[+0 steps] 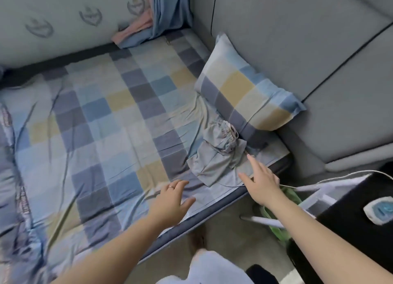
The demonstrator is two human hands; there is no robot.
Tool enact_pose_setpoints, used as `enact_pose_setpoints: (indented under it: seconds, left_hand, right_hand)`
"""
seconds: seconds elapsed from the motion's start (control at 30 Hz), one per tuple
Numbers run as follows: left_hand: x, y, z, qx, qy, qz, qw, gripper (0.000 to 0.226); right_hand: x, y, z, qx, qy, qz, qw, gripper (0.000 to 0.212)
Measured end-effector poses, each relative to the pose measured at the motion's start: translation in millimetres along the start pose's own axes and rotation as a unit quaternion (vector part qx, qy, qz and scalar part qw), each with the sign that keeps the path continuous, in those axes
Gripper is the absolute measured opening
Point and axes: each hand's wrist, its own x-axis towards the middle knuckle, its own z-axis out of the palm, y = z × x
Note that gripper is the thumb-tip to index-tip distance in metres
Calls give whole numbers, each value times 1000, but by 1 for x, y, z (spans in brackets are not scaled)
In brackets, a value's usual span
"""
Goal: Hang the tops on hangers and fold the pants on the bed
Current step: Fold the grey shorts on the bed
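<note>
Folded grey pants (217, 153) with an elastic waistband lie on the checked bed sheet (110, 117), near the bed's front right corner and just below the pillow. My right hand (260, 181) hovers with straight fingers just right of the pants, fingertips near their edge. My left hand (172, 200), wearing a ring, is spread flat above the sheet to the left of the pants. Neither hand holds anything.
A checked pillow (248, 96) leans against the grey headboard (297, 39). Pink and blue cloth (138, 33) lies at the bed's far corner under a blue curtain. A black side table (344, 215) with a cable, white hangers (265, 221) and something green stand at the right.
</note>
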Motion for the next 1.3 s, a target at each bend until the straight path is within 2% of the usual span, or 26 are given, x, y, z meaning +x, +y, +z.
enact_pose_setpoints:
  seconds: [0.17,0.43,0.57,0.67,0.73,0.8,0.93,1.0,1.17,1.3]
  left_hand:
    - [89,-10,28,-3,-51,-16,999,61]
    - [250,-21,92,-54,-60,-10,997,58]
    - [335,-25,132,-39,-65,22,997,59]
    - [388,-28,157,-9,-59,48,997,61]
    - [416,-31,172,6,-60,66,996,65]
    - [438,-33,184,0,-57,73,996,70]
    - [461,-29,196,-45,-44,71,996,78]
    - [461,-26,198,-84,-30,70,994,82]
    - [423,-2,187,-157,-8,89,984,89]
    - [366,25,167,-269,30,63,961,84]
  right_hand:
    - [105,29,31,38,-63,46,996,66]
    - [261,67,105,73,-85,61,992,68]
    - [325,87,143,66,-60,63,994,70]
    - [370,97,165,119,-33,52,991,77]
    - [395,101,174,136,0,56,989,86]
    - [413,104,180,115,42,67,990,83]
    - [428,103,182,145,73,51,985,38]
    - [423,99,176,153,73,30,985,28]
    - [385,68,136,135,65,-22,988,46]
    - [343,30,83,177,22,-66,982,48]
